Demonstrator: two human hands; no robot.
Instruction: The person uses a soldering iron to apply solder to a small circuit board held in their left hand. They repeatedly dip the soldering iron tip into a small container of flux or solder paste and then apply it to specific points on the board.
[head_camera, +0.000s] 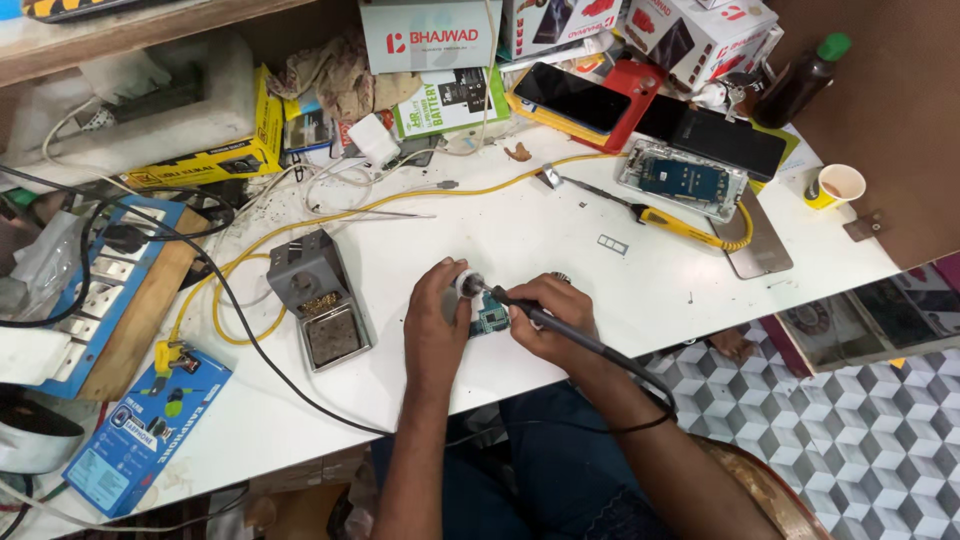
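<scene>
Hidden: circuit board (491, 320) mostly covered by both hands.
Left hand (437, 315): fingers pinch a small white spool (466, 284).
Right hand (548, 315): fist closed around soldering iron (545, 321).

My small green circuit board (491, 321) lies flat on the white table. My thin black soldering iron (545, 322) tilts down, its tip at a little white round thing (467, 283).

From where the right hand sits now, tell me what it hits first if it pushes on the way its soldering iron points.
The right hand aims the soldering iron up and left. First in that line is the small round thing pinched in the left hand, seemingly right at the tip; depth is unclear.
</scene>
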